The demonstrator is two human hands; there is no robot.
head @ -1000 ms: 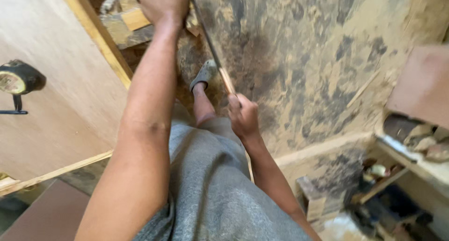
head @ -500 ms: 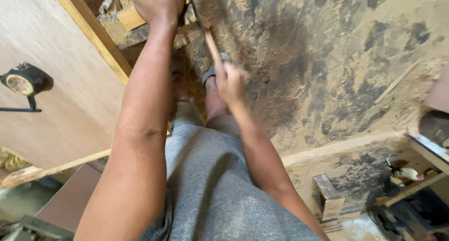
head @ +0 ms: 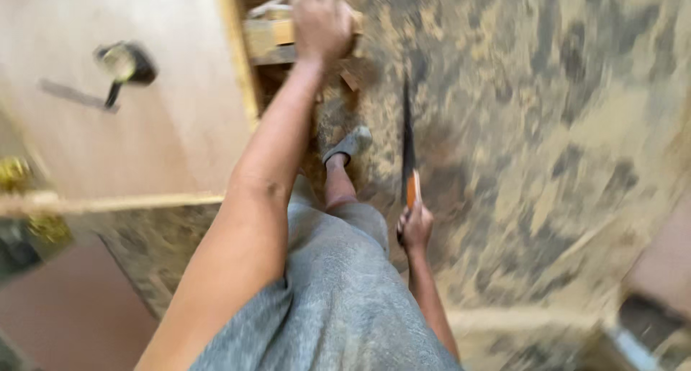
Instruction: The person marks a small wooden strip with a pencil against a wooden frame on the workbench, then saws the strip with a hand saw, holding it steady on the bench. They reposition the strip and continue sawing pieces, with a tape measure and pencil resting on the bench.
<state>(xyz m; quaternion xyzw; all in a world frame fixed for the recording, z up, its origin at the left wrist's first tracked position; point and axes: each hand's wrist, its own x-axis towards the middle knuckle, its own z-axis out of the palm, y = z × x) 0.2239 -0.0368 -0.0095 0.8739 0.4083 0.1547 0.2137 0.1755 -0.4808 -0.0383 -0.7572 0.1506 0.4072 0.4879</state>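
Right hand (head: 415,227): fingers clenched around the orange handle (head: 412,188) of a handsaw (head: 408,137), low beside the right thigh. Saw's long axis runs nearly straight up the frame, away from the body; the dark blade points forward over the sawdust-covered floor (head: 561,126), tip toward the top of the view, handle end nearest the person. Teeth not resolvable; frame is motion-blurred. Left hand (head: 320,18): arm fully stretched forward, fingers curled down over a pale wooden block (head: 270,34) at the top edge of the view; grip appears closed on the wood, though blur hides the fingertips. The block lies just beside the edge of a large light plywood sheet (head: 158,141), which fills the left side. On that sheet, well apart from both hands, rests a round black-and-yellow tape measure (head: 124,61) with a short length of tape drawn out toward the left. Grey shorts (head: 338,299) and one foot in a grey slipper (head: 348,145) stand between the arms. No readable labels or packages.
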